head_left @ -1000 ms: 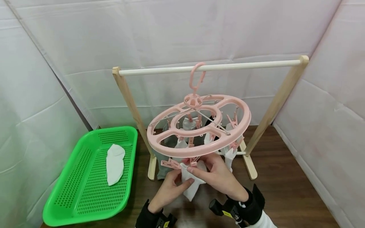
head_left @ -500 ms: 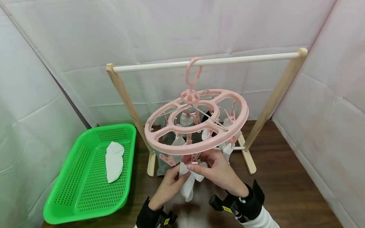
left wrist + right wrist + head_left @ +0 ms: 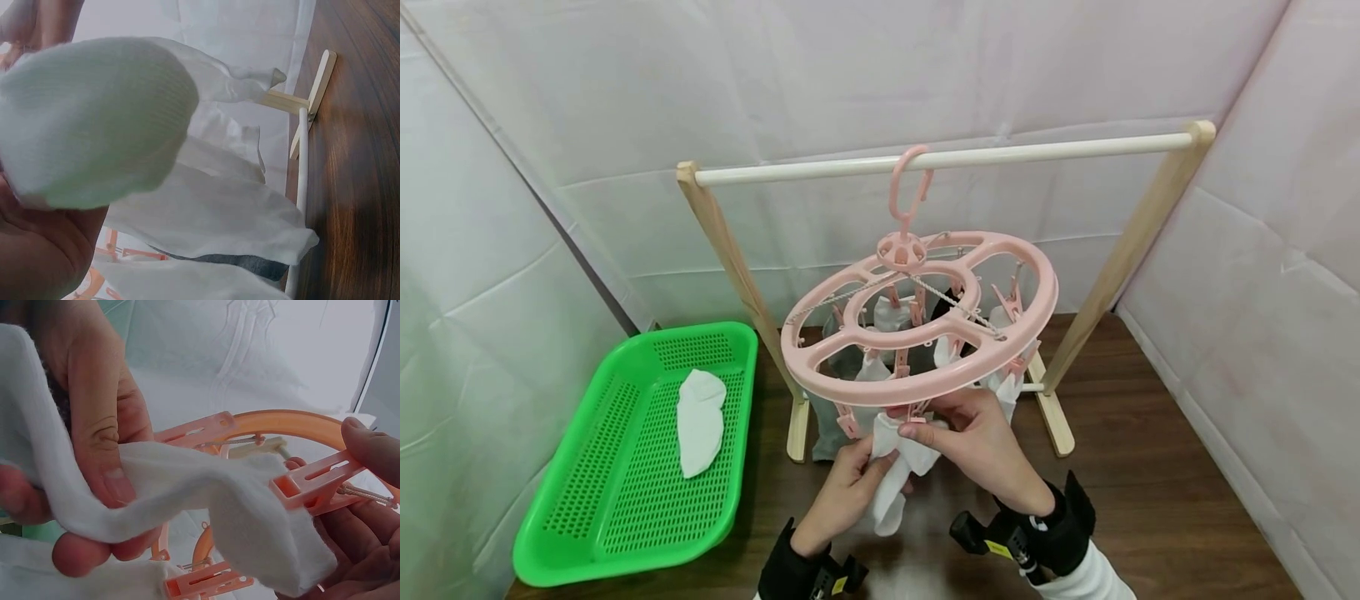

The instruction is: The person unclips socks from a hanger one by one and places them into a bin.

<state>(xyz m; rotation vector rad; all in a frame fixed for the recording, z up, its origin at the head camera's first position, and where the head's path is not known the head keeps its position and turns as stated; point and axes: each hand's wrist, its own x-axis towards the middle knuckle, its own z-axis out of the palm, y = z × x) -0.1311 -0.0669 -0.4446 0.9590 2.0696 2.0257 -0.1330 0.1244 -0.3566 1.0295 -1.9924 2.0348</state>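
A white sock point(image 3: 891, 492) hangs below the front rim of a round pink clip hanger point(image 3: 850, 392). My left hand point(image 3: 850, 487) pinches the sock, its thumb on top and fingers beneath in the right wrist view. My right hand point(image 3: 988, 450) holds a pink clothespin point(image 3: 319, 478) near its corded end, with the thumb on its upper arm. The clothespin's front end overlaps the sock's edge in that view. Another pink clothespin point(image 3: 847, 422) dangles left of the sock. In the left wrist view the sock point(image 3: 100, 125) covers much of the left hand's fingers.
The hanger hooks over a white rod point(image 3: 1037, 154) on a wooden stand point(image 3: 1157, 225). Several socks and a grey cloth point(image 3: 829, 433) hang under it. At left, a green basket point(image 3: 741, 433) holds a white sock point(image 3: 702, 423). White curtains surround the brown table point(image 3: 1150, 467).
The dangling clothespin on the left has swung from nearly level to hanging down. The sock has shifted slightly between the hands, and the head view has moved a little.
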